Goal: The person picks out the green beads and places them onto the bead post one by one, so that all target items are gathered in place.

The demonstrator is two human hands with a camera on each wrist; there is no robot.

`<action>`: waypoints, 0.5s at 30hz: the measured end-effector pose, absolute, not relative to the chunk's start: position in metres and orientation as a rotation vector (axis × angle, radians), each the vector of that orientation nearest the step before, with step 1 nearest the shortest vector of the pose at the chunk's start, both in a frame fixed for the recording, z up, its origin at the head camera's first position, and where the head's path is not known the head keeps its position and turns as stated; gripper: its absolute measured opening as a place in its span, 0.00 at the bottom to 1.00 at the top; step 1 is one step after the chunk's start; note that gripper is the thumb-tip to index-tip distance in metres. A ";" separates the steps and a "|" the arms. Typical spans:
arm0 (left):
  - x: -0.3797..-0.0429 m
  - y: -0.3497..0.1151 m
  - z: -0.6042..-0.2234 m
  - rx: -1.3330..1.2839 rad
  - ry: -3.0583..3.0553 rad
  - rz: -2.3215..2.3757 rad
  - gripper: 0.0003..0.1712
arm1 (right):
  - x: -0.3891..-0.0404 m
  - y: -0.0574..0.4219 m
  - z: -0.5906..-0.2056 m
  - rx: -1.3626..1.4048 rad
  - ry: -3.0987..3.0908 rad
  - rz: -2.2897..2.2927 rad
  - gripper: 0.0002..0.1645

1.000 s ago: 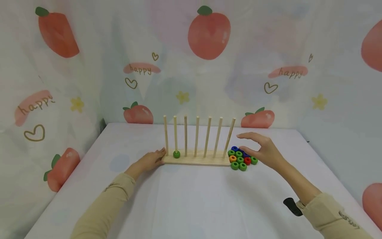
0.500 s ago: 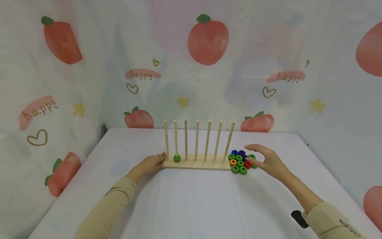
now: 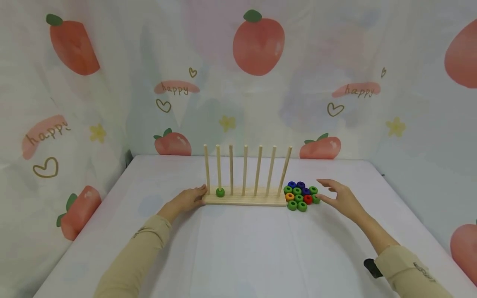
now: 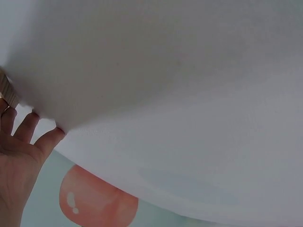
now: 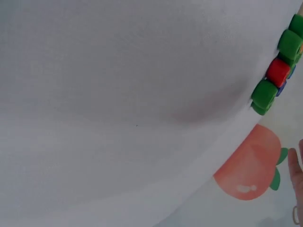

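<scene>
A wooden peg board [image 3: 244, 200] with several upright pegs stands on the white table. One green bead [image 3: 220, 192] sits at the foot of the second peg from the left. My left hand [image 3: 185, 200] touches the board's left end; in the left wrist view its straight fingers [image 4: 28, 125] rest at the wooden end [image 4: 6, 90]. Right of the board lies a cluster of beads: green [image 3: 302, 206], blue [image 3: 292, 184], orange [image 3: 290, 197] and red [image 3: 307, 199]. My right hand [image 3: 346, 202] hovers at the cluster's right edge, thumb and forefinger apart, holding nothing. Its thumb tip is close to a green bead [image 3: 315, 199].
A patterned cloth backdrop [image 3: 261, 107] rises behind and beside the table [image 3: 246, 248]. A small black object [image 3: 372, 268] shows beside the right sleeve [image 3: 406, 265]. The right wrist view catches the cluster's red bead [image 5: 278, 72] at its right edge.
My right hand has moved right and slightly down, from over the beads to their right edge, uncovering the beads there. My left hand stays at the board's end.
</scene>
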State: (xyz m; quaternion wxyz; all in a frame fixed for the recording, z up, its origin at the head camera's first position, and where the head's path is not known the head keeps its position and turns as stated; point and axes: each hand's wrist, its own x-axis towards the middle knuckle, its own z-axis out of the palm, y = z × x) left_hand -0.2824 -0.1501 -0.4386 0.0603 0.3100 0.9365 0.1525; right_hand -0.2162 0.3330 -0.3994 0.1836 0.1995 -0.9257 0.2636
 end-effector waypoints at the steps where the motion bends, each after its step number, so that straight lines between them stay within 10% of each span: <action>1: -0.283 -0.150 -0.438 0.933 2.837 0.460 0.34 | -0.217 0.335 -0.399 0.538 -2.624 0.752 0.29; 15: -0.284 -0.151 -0.439 0.931 2.834 0.458 0.34 | -0.228 0.353 -0.411 0.373 -2.840 0.910 0.35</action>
